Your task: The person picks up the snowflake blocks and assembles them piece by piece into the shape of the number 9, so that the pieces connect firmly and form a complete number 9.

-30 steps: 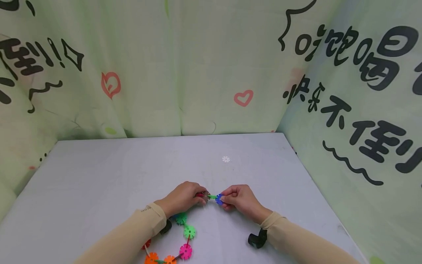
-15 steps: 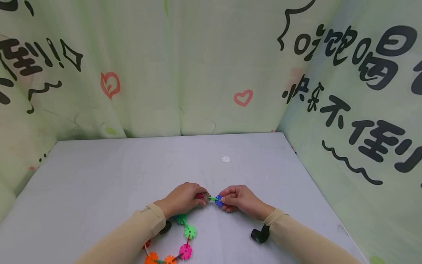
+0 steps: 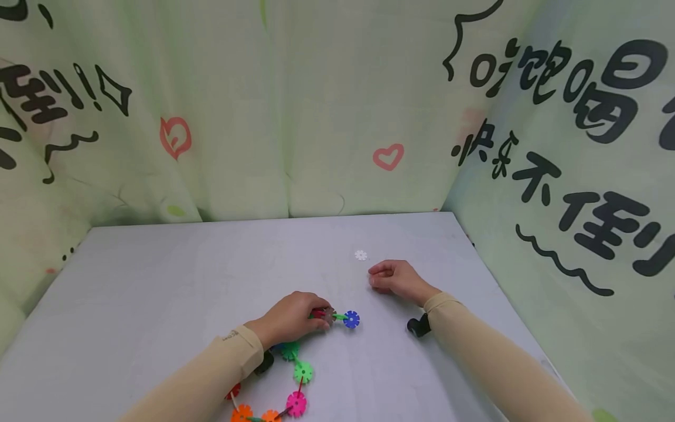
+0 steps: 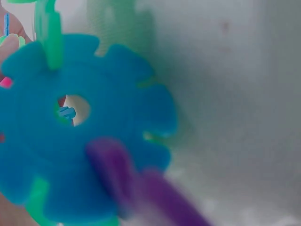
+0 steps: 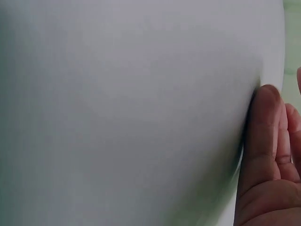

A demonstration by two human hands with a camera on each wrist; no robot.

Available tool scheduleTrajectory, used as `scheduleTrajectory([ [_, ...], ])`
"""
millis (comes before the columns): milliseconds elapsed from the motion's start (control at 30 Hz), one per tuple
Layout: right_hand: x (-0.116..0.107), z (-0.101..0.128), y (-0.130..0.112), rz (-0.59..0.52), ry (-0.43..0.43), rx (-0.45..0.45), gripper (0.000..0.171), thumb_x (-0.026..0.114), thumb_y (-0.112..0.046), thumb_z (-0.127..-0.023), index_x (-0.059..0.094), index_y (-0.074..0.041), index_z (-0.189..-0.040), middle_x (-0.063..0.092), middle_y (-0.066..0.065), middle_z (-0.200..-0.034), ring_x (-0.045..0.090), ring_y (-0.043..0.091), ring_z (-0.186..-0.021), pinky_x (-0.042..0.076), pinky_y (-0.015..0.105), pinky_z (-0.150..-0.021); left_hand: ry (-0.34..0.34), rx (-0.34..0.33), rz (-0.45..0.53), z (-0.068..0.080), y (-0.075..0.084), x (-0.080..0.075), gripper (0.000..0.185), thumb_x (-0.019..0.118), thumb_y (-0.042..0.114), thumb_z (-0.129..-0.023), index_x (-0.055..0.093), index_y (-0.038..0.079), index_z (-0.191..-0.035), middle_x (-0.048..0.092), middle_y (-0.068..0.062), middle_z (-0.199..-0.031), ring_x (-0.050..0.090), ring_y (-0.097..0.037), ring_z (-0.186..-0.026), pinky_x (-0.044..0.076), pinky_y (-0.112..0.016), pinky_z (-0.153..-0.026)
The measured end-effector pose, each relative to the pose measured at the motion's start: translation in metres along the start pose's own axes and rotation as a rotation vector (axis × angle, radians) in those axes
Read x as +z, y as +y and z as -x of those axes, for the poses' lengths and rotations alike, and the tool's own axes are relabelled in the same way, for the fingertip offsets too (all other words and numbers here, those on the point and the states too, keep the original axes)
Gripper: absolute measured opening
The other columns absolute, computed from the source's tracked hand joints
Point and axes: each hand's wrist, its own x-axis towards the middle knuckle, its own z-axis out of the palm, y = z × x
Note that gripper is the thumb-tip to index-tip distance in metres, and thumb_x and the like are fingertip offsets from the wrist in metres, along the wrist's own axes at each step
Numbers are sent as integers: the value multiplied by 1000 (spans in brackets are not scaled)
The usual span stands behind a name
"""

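Observation:
My left hand pinches a chain of notched plastic snowflake discs near a brown disc. Past its fingertips a green disc seen edge-on links to a dark blue disc at the chain's end. More linked discs, among them a light green disc and a pink disc, curve below the left wrist; the forearm hides part. Close up in the left wrist view are a blue disc and a blurred purple piece. My right hand holds nothing, its fingers loosely bent, just short of a white disc.
A white-covered table spreads under both arms. Pale green printed curtains stand along its back and sides. Dark wrist cameras hang under both sleeves, the right camera being close to the tabletop.
My right hand has let go of the dark blue disc and moved away toward the back of the table, near the white disc. The left hand keeps its place on the chain.

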Motion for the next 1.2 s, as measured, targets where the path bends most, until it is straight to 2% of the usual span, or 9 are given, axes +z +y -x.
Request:
scheduleTrajectory([
  [167,-4,-22,2,-3,19,-18,31,77,-10,-88,68,0,-115,69,9,-95,67,19,-85,56,30,-78,-4,-1,10,0,0,-1,29,76,26,-90,73,13,-116,70,6,-106,61,-9,-95,50,-34,-89],
  [333,-4,-40,-5,24,76,-29,30,76,-5,-86,67,2,-114,66,8,-90,64,16,-77,56,27,-73,0,-7,26,1,-1,-2,29,76,25,-90,73,13,-117,70,6,-106,61,-10,-96,50,-35,-90],
  [533,-4,-51,-15,123,120,-18,37,78,-9,-85,66,0,-119,63,7,-85,62,15,-69,52,25,-67,-8,-12,27,0,-3,-1,32,76,26,-90,72,11,-118,70,6,-107,62,-10,-98,49,-35,-92],
  [767,-2,-56,-20,222,106,-4,43,77,-15,-88,63,-3,-127,60,8,-86,58,15,-67,49,25,-63,-13,-18,37,0,-2,-2,33,75,26,-91,72,10,-120,70,6,-108,62,-10,-100,49,-34,-93],
  [1000,-1,-62,-17,257,105,0,32,77,-14,-88,67,-5,-117,59,7,-82,56,16,-64,47,26,-59,-7,-20,37,1,1,-3,32,76,24,-90,72,9,-119,70,4,-108,63,-12,-101,49,-34,-93],
  [1200,0,-62,-18,256,99,29,29,80,-12,-85,62,-4,-107,57,9,-89,55,21,-77,47,28,-64,-8,-24,45,2,1,-4,33,76,23,-90,71,8,-119,70,2,-109,63,-14,-102,49,-36,-93],
])
